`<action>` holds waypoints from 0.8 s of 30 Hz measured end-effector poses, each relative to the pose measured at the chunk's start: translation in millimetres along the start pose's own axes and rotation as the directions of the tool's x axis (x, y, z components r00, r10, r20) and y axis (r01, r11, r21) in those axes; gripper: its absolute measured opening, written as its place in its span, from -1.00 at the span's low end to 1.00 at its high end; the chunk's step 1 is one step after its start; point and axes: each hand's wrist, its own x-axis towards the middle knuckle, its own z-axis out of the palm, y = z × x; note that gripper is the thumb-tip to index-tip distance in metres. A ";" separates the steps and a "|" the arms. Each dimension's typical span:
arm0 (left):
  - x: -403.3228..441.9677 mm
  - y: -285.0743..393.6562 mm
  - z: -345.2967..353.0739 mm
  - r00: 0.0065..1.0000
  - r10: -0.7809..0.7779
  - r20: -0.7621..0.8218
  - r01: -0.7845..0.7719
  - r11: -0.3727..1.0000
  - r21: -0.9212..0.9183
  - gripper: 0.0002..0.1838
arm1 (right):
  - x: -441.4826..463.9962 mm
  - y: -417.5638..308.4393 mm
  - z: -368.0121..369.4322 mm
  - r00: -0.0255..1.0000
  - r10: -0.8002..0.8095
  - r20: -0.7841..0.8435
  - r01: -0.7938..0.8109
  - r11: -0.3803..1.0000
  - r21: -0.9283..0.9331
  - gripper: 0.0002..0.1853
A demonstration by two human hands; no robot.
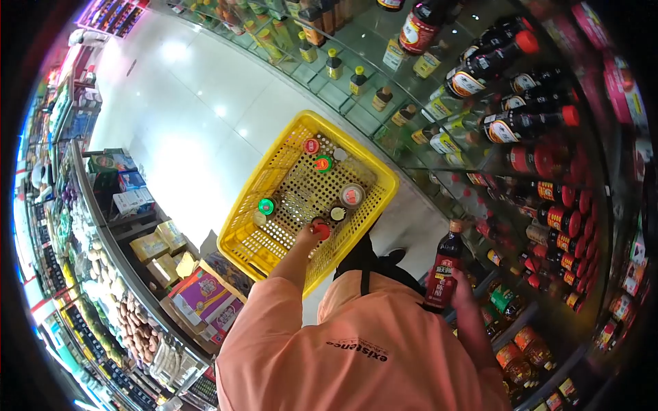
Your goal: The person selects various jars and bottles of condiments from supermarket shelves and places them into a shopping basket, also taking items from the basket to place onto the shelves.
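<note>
My left hand (pixel 307 236) reaches down into a yellow plastic basket (pixel 238 236), its fingers closed around a red-capped bottle (pixel 321 231); the bottle's body is mostly hidden from above. Around it in the basket stand a green-capped bottle (pixel 266 206), a jar with a pale lid (pixel 352 196), a dark-topped container (pixel 338 214) and several other capped items towards the far end. Off to the right, beside the shelves, my right hand (pixel 463 291) grips an upright bottle of dark vinegar (pixel 446 270) with a red label, apart from the basket.
Glass shelves (pixel 411 103) of sauce bottles run along the right, with dark red-capped bottles (pixel 510 127) lying on them. Left is a produce display (pixel 137 312) with boxes and a purple carton (pixel 200 296) below. Shiny pale floor (pixel 185 89) stretches ahead between them.
</note>
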 end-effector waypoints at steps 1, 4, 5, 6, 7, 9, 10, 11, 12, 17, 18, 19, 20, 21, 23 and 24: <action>32.8 -39.6 13.9 0.999 0.024 -0.047 -0.023 0.999 0.025 -0.29 | 0.0 1.1 -1.6 1.000 0.001 0.019 -0.001 1.000 0.020 -0.38; 55.0 -60.4 16.9 0.988 0.113 -0.107 -0.110 0.993 0.039 -0.28 | 3.4 -0.3 0.9 0.998 -0.032 0.061 0.030 0.999 0.033 -0.38; 58.9 -63.3 17.4 0.993 0.074 -0.093 -0.072 0.997 0.020 -0.20 | -0.6 0.6 0.7 0.996 -0.041 0.074 0.040 0.999 0.018 -0.38; 59.5 -63.0 20.1 0.994 0.072 -0.085 -0.071 0.997 0.017 -0.20 | -3.5 1.0 -1.3 0.997 -0.038 0.067 0.037 0.999 0.013 -0.38; 58.0 -66.1 21.0 0.997 0.013 -0.074 -0.024 0.988 -0.150 -0.16 | -5.7 1.3 -2.8 0.998 -0.030 0.058 0.029 1.000 0.005 -0.38; 49.3 -56.4 20.0 0.988 -0.154 -0.004 0.143 0.929 -0.340 0.04 | -7.3 0.9 -7.1 0.998 -0.020 0.054 0.020 1.000 -0.007 -0.39; 33.2 -39.6 18.2 0.988 -0.155 -0.006 0.144 0.928 -0.343 0.04 | -7.9 1.7 -10.1 0.998 -0.030 0.061 0.029 0.999 0.012 -0.39; 7.5 -12.2 15.8 0.983 -0.173 -0.061 0.148 0.943 -0.299 0.08 | -7.0 2.2 -12.5 0.997 -0.041 0.067 0.039 0.999 0.033 -0.40; -5.9 1.5 16.2 0.975 -0.189 -0.115 0.156 0.956 -0.250 0.11 | -7.2 1.5 -11.8 0.997 -0.040 0.065 0.037 0.999 0.037 -0.40; 27.7 -25.7 41.9 0.946 -0.135 -0.296 0.135 0.991 -0.020 0.08 | -14.5 -1.4 -3.4 0.997 -0.078 -0.008 0.077 0.995 -0.067 -0.40; 28.1 -23.2 43.0 0.931 -0.165 -0.326 0.172 0.985 -0.005 0.04 | -16.3 -0.7 -5.3 0.995 -0.103 -0.002 0.102 0.993 -0.067 -0.40; 8.9 -8.4 32.4 0.926 -0.197 -0.322 0.190 0.980 -0.053 -0.02 | -18.9 0.7 -8.1 0.994 -0.105 -0.002 0.105 0.993 -0.062 -0.40; -11.6 3.2 22.3 0.925 -0.192 -0.328 0.186 0.981 -0.049 -0.02 | -21.0 1.5 -11.5 0.994 -0.111 -0.009 0.110 0.992 -0.057 -0.41; -30.8 12.5 9.9 0.907 -0.130 -0.401 0.134 0.991 -0.020 -0.06 | -23.4 1.8 -14.2 0.993 -0.118 -0.013 0.117 0.992 -0.050 -0.42; -41.5 1.1 -10.4 0.874 0.019 -0.486 -0.023 1.000 -0.001 -0.12 | -29.0 -0.1 -19.8 0.990 -0.137 0.016 0.138 0.990 -0.042 -0.42; -55.4 5.2 -24.4 0.865 0.027 -0.502 -0.030 1.000 0.001 -0.12 | -31.6 -2.0 -24.0 0.988 -0.149 0.033 0.150 0.988 -0.042 -0.42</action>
